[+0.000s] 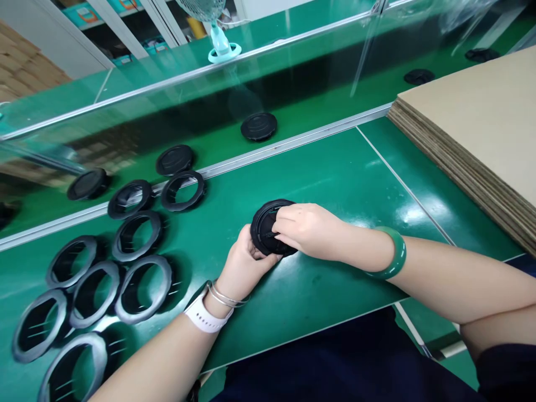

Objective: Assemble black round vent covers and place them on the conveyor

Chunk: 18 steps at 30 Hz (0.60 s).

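A round black plastic part (pixel 264 224) with a raised rim is held up over the green table, near its middle. My left hand (pixel 246 258) grips it by the lower left edge, the thumb along the underside of the rim. Bent over its face are the fingers of my right hand (pixel 305 230), pinched together at the centre. Whatever they pinch there is hidden by the fingers. To the left lie several black rings (pixel 144 289) with prongs, standing apart from both hands.
Black round discs (pixel 258 127) sit on the green belt behind a metal rail (pixel 288 144). A stack of cardboard sheets (pixel 473 123) lies at the right. Beyond the clear panel stands a mint-coloured fan (pixel 221 47). The table's front edge runs close to my body.
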Available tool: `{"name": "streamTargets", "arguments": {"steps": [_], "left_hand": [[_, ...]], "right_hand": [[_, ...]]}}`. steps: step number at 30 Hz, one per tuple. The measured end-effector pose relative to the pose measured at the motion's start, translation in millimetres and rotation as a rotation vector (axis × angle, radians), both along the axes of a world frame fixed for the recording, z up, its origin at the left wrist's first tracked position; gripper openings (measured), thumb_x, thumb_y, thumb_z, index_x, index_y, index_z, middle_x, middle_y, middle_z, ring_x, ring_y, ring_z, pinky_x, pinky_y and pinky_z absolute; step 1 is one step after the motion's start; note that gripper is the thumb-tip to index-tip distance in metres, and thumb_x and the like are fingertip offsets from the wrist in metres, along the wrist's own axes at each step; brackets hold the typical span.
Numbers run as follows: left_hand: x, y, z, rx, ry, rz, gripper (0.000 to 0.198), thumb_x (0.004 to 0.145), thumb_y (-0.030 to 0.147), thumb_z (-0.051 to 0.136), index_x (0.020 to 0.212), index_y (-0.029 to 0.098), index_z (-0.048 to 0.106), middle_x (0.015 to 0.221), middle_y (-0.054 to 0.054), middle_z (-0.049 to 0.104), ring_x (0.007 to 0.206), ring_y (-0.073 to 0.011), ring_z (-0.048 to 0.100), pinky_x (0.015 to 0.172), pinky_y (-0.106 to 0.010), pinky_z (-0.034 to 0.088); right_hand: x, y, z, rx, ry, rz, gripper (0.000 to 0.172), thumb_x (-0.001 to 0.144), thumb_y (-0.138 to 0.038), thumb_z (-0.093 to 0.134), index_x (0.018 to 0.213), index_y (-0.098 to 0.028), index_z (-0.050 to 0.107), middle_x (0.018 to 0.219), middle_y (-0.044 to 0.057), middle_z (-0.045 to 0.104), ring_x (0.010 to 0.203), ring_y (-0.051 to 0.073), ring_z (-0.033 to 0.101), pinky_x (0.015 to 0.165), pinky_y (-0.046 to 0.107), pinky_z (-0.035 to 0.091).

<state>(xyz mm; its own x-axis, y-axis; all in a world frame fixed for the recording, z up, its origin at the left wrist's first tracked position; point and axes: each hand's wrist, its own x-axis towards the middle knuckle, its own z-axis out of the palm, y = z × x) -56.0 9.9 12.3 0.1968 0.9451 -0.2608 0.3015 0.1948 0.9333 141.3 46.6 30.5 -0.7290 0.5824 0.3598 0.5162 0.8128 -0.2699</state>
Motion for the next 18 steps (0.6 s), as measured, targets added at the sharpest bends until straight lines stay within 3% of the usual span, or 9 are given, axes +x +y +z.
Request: {"name": "streamTargets", "arguments": {"steps": [6,14,18], "left_hand": [[0,0,-0.5,-0.007,-0.015,-0.007,0.059,0.065,0.027,0.083,0.111,0.021,0.048,0.100,-0.002,0.066,0.088,-0.0200,0.069,0.075,-0.032,0.059],[3,-1,-5.5,0.044,0.004,0.028,0.056,0.066,0.029,0.082,0.108,0.023,0.046,0.100,-0.002,0.066,0.090,-0.0210,0.069,0.074,-0.031,0.058],[2,-1,-6.9,0.069,0.016,-0.023,0.054,0.070,0.028,0.080,0.112,0.022,0.046,0.106,-0.004,0.066,0.093,-0.0215,0.068,0.078,-0.032,0.058]], "right_hand": [[-1,-2,4.3,-0.067,-0.061,-0.023,0.013,0.093,-0.012,0.055,0.096,-0.009,0.067,0.092,0.012,0.063,0.082,0.022,0.058,0.073,0.036,0.049],[-4,-4,8.9,-0.035,-0.044,-0.053,0.014,0.093,-0.012,0.052,0.096,-0.008,0.065,0.093,0.014,0.062,0.083,0.024,0.057,0.074,0.038,0.049],[0,-2,11.8,-0.075,-0.024,-0.043,0.009,0.092,-0.013,0.057,0.094,-0.009,0.064,0.094,0.013,0.063,0.084,0.024,0.058,0.076,0.037,0.049]]}}
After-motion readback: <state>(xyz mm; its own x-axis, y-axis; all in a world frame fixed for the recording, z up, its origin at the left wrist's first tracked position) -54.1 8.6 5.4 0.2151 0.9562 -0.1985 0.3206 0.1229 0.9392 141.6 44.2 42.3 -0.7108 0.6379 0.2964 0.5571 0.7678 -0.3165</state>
